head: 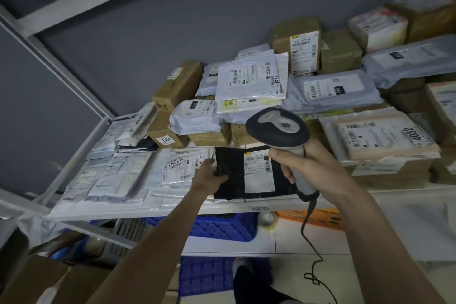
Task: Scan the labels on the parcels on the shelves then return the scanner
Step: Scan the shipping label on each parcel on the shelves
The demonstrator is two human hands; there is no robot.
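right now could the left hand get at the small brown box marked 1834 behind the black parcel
Probably yes. The left hand grips the black parcel's left edge, and the 1834 box sits just beyond it on the shelf with its labelled face showing and nothing covering it. The hand would have to let go first.

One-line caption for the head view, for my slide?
Right hand aims corded scanner while left hand steadies black parcel on shelf.

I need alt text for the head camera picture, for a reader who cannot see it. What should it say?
A person's right hand holds a corded barcode scanner above the white label of a black parcel, while the left hand grips that parcel's left edge. The parcel lies at the front of a white shelf crowded with grey mailer bags and brown boxes.
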